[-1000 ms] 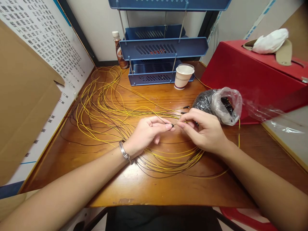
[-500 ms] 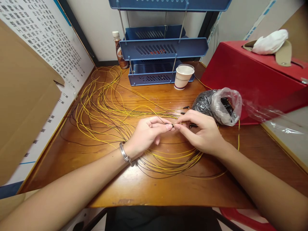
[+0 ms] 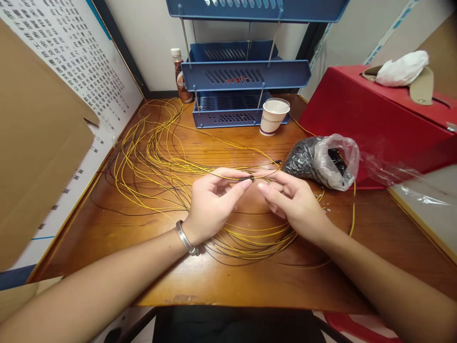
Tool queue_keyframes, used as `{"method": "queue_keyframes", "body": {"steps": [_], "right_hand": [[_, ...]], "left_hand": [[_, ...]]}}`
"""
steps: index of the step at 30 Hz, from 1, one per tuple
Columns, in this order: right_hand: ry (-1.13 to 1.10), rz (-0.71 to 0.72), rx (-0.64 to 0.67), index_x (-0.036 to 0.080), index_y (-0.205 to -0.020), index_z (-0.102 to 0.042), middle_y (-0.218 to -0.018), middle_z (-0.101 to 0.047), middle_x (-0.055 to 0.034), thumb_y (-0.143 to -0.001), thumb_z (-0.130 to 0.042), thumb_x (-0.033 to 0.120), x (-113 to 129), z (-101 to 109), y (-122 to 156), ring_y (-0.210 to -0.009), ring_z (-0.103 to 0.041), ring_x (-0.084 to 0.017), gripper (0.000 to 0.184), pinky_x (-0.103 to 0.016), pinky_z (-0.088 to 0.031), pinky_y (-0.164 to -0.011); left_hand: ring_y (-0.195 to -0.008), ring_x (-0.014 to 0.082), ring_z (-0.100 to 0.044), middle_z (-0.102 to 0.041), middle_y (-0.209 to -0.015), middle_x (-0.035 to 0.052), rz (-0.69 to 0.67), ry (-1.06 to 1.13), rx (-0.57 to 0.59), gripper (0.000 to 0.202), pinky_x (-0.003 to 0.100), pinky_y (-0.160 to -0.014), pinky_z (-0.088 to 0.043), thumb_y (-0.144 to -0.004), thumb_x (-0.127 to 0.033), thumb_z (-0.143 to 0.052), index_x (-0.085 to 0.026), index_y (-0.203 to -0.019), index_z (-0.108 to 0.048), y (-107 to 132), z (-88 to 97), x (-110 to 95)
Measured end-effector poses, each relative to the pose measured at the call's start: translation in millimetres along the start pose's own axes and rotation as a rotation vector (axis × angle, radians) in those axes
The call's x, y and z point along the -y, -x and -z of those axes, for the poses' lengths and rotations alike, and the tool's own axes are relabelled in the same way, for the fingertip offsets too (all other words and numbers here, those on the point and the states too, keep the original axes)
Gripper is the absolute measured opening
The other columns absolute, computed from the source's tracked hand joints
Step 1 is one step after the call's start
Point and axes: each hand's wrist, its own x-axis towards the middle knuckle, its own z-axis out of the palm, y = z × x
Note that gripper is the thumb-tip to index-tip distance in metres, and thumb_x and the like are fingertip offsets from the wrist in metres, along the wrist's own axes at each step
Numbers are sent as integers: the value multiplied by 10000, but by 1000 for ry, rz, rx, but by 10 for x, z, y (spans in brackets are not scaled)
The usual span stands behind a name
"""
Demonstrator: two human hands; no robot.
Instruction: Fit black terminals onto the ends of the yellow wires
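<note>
My left hand (image 3: pixel 212 202) pinches a thin yellow wire (image 3: pixel 214 174) near its small black tip (image 3: pixel 249 178), thumb and forefinger closed on it above the desk. A metal bracelet (image 3: pixel 185 237) circles that wrist. My right hand (image 3: pixel 291 202) sits just right of the tip, fingers curled and a little apart from it; whether it holds anything I cannot make out. Beneath both hands lies a loose tangle of yellow and black wires (image 3: pixel 157 162) across the wooden desk (image 3: pixel 228 281). A clear plastic bag of small black parts (image 3: pixel 321 159) rests just beyond my right hand.
A blue stacked letter tray (image 3: pixel 243 90) stands at the back with a paper cup (image 3: pixel 272 116) and a brown bottle (image 3: pixel 180 76) beside it. A red box (image 3: pixel 374 119) fills the right side, white cloth on top. Cardboard (image 3: pixel 35 157) and a printed chart lean at the left.
My hands have drawn slightly apart; the right fingers have come off the black tip, which stays in my left pinch. The view has tilted down a little.
</note>
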Motion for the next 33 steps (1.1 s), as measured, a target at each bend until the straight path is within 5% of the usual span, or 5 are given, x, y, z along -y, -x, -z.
{"method": "queue_keyframes", "body": {"steps": [3,10,24,33], "right_hand": [[-186,-43,-41,207,-1250,-651,-517,-447,97,-885,-716,398,-35,42,-26,-408,-309,-49,416,-188,-210,-381],[-192,50,-95,215,-970,-761,-530,-559,54,-829,-780,367,-94,94,-38,-400,-441,-65,208,-197,-337,-380],[-114,176,-222,189,-809,-729,-800,-730,-32,-764,-825,279,-81,35,-26,-457,-503,-60,139,-189,-364,-359],[41,330,-237,208,-754,-703,-789,-746,-42,-770,-828,289,-45,32,-37,-707,-703,-153,150,-254,-580,-604]], "left_hand": [[-625,118,-671,-771,-867,63,1,0,-1,167,201,-490,-510,-801,-295,-787,-159,-891,-751,0,0,4],[-639,137,-692,-768,-828,61,41,22,30,177,199,-471,-524,-788,-291,-796,-154,-890,-749,0,-22,7],[-626,140,-711,-783,-877,83,25,71,88,166,200,-467,-552,-808,-274,-785,-135,-890,-745,36,-23,30],[-863,200,-754,-786,-933,79,-24,-20,100,123,257,-659,-612,-821,-268,-777,-167,-887,-754,51,-14,28]]}}
